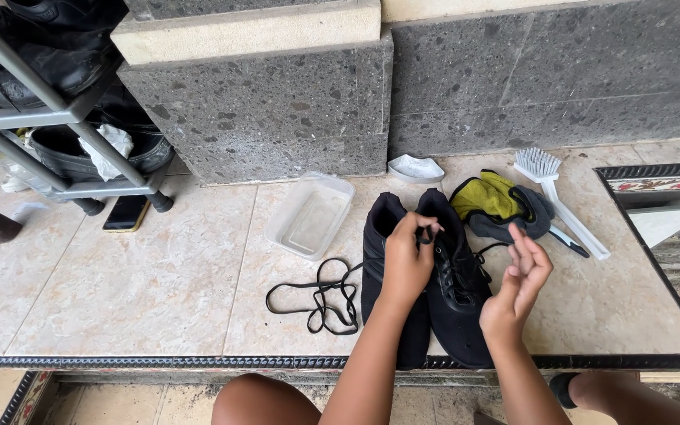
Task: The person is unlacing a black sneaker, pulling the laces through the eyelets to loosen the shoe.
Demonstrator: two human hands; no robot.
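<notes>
Two black shoes [458, 295] lie side by side on the tiled ledge [159, 275], toes toward me. My left hand [405, 260] rests over them and pinches the end of a black lace at the tongue of the right-hand shoe. That shoe still carries its lacing. My right hand [519, 287] hovers just right of the shoes, fingers spread and holding nothing. A loose black shoelace [318, 295] lies coiled on the tiles left of the shoes.
A clear plastic tub [311, 214] and a small white dish [415, 168] sit behind the shoes. A yellow and dark cloth [501, 206] and a white brush [556, 197] lie to the right. A metal shoe rack [57, 118] and a phone [126, 212] are at the left. A stone wall stands behind.
</notes>
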